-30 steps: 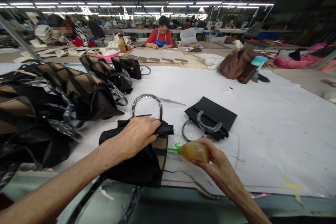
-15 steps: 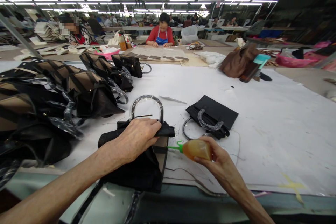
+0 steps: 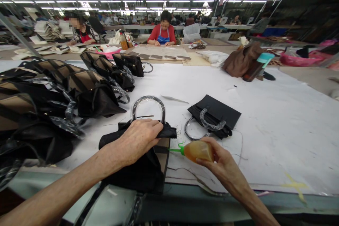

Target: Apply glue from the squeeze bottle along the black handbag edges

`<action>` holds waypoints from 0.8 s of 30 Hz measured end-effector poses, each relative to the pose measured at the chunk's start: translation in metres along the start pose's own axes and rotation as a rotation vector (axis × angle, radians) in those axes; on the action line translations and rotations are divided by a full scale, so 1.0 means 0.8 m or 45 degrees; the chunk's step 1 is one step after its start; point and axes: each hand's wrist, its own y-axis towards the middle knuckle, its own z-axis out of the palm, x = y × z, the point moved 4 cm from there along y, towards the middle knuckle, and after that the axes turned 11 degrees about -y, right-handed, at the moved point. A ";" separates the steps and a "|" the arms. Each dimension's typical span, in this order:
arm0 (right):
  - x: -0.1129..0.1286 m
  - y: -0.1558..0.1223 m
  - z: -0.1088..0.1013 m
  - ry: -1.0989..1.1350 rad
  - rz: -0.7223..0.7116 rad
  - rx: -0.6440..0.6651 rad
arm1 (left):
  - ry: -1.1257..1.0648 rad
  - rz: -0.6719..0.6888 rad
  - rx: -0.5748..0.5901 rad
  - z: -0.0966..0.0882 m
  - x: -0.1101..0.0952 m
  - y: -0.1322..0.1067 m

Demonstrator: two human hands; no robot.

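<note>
My left hand point(image 3: 140, 137) is closed over the folded upper edge of a black handbag point(image 3: 132, 176) at the table's front edge. One plastic-wrapped handle point(image 3: 148, 99) of that bag stands up beyond my knuckles; another hangs below the table edge. In my right hand point(image 3: 219, 157) is a squeeze bottle point(image 3: 199, 151) of amber liquid, lying sideways, its green nozzle pointing left. The nozzle tip is at the bag's right edge, by a dark strip on the tan panel; whether it touches I cannot tell. Another black handbag point(image 3: 221, 113) lies flat beyond the bottle.
Rows of black bags point(image 3: 90, 95) with wrapped handles crowd the left. A brown bag point(image 3: 239, 60) and a dark bottle with a turquoise cap point(image 3: 255, 67) stand at the back right. Across the white-covered table point(image 3: 278, 130) sits a person in red point(image 3: 169, 35). Loose threads lie near the bottle.
My hands, the handbag and the squeeze bottle hold nearly the same places. The hanging handle below the table edge has shifted slightly. At the back left, a person has straightened a little.
</note>
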 end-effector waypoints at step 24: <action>0.008 0.013 -0.010 0.099 0.055 0.116 | -0.035 -0.022 0.034 0.004 -0.009 -0.010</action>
